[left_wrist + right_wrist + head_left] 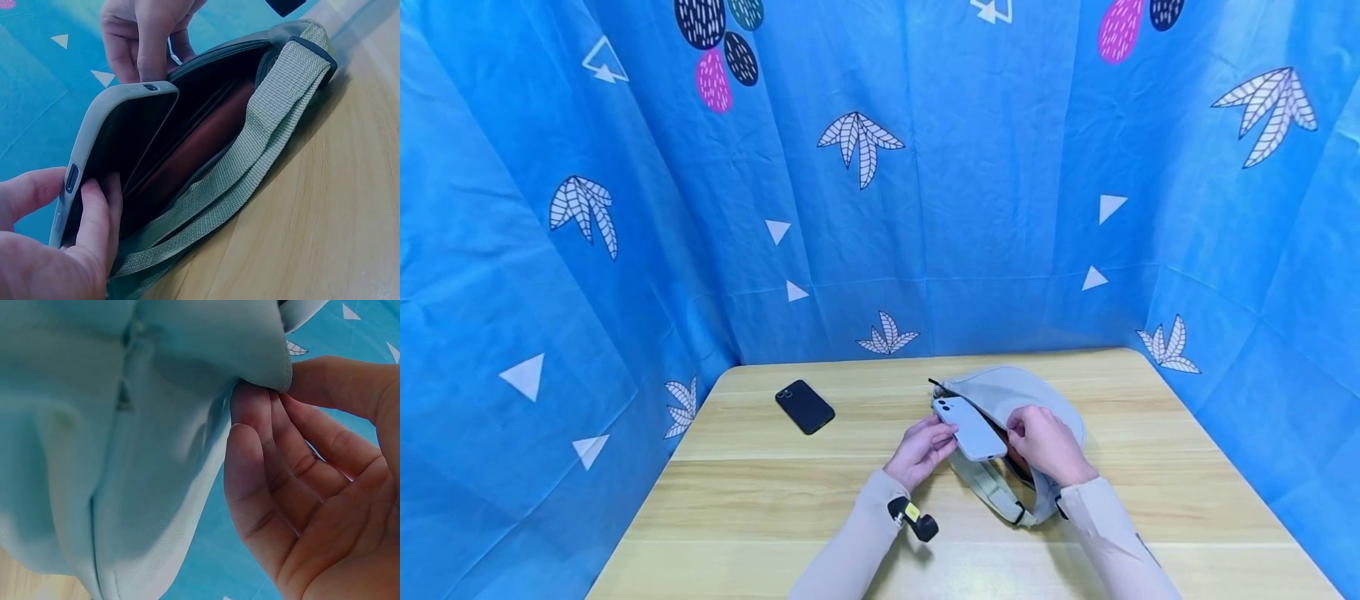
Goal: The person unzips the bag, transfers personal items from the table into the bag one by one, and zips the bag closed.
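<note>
My left hand (922, 448) pinches a phone in a pale case (972, 429) by its long edge, thumb on one face and fingers on the other. The phone (119, 134) slants at the open mouth of a light grey-green waist bag (1026, 392). With thumb and fingertips, my right hand (1047, 442) grips the edge of the bag's opening, as the right wrist view shows at the fabric (262, 344). Inside the bag lies something reddish-brown (200, 147), partly hidden. The webbing strap (275, 106) hangs along the bag's near side.
A black phone (805, 407) lies on the wooden table (737, 500), left of the bag. Blue patterned curtains (880, 250) enclose the table at the back and both sides. A black wrist device (917, 521) sticks out from the left sleeve.
</note>
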Demonstrator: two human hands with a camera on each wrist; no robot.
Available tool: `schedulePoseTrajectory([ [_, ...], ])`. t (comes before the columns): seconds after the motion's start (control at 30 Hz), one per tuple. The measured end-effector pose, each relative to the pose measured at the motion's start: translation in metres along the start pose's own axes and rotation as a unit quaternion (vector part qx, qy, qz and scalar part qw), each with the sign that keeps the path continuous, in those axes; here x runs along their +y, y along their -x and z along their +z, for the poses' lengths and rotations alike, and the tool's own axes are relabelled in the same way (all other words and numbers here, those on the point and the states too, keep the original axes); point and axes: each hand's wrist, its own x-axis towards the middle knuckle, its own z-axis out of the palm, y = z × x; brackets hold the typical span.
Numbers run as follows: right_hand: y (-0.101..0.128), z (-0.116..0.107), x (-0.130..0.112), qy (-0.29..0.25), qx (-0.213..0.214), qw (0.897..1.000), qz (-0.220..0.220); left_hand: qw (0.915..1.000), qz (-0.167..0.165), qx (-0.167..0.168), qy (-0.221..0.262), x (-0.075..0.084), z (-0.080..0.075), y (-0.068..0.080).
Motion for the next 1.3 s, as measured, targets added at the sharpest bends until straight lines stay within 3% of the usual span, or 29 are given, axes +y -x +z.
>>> schedulePoseTrajectory([
  [1.03,-0.003,0.003,0.004,0.008,0.002,1.000,-0.009,0.9997,0.010,0.023,0.007,-0.017,0.021,-0.003],
  [1.3,-0.003,0.001,0.004,0.010,0.009,1.000,-0.015,0.9998,0.011,0.015,0.004,-0.019,0.027,0.001],
])
